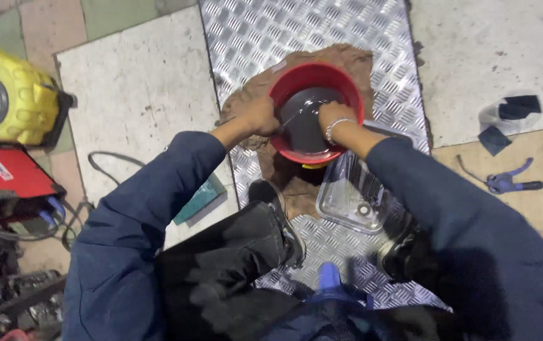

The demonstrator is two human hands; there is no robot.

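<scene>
Two hands worked at a red bowl (296,79) of dark liquid on the checker-plate floor (360,31). The left hand (257,115) clasped the rim; the right hand (334,120) seemed closed on something submerged. Holding the bowl level on its brown rag (341,55) would avoid spills.

Navy sleeves (158,189), black trousers (233,252), a beaded bracelet (336,126).

Your view is evenly lit from above, bright on the checker plate (322,31), which throws small glints around the red bowl (316,111). The dark liquid inside that bowl shows a pale sheen. Below the bowl, your clothing falls into murky, soft-edged shadow. Edges bend slightly outward.
</scene>
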